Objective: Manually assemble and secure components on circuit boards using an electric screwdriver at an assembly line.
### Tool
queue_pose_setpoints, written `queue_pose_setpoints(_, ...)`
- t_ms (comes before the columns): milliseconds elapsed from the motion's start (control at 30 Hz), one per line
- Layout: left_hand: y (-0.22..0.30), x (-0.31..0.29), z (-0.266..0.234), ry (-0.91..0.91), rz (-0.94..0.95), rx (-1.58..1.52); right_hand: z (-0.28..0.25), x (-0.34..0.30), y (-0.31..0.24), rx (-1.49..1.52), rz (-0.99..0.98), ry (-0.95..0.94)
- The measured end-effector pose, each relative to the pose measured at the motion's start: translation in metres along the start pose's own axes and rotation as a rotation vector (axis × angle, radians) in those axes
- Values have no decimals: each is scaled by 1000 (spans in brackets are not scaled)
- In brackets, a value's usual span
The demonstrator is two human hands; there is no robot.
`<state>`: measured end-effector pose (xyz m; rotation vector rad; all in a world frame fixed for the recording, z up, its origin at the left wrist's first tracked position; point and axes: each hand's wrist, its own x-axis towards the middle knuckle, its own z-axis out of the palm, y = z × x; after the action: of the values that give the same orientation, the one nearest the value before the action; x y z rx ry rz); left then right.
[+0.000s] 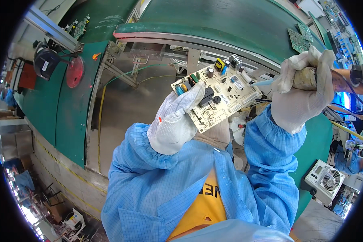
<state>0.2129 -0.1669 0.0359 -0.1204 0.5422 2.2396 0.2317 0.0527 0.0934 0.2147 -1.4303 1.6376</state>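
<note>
My left hand, in a white glove, grips the left edge of a cream printed circuit board, thumb on top. The board is tilted in front of my chest and carries capacitors, a yellow-wound transformer, a black relay and connectors. My right hand, also gloved, is closed around a tool with a pale blue shaft that reaches toward the board's right edge. A thick, brownish, worn-looking piece sits between its fingers; whether it belongs to the tool I cannot tell. The shaft's end lies close to the board; contact is unclear.
Across the far side runs a green conveyor belt with a metal rail; more circuit boards lie at its right. A green bench with a red disc stands left. At lower right is a white box with a fan. Cables hang beyond my right hand.
</note>
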Motion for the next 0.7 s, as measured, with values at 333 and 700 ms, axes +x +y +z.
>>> queue_pose_setpoints(333, 7, 9, 0, -7, -18, -35, 13, 10, -7, -53, -5, 68)
queue_pose_setpoints(700, 86, 50, -22, -223, 340, 23, -50, 10, -22, 642, 325, -46)
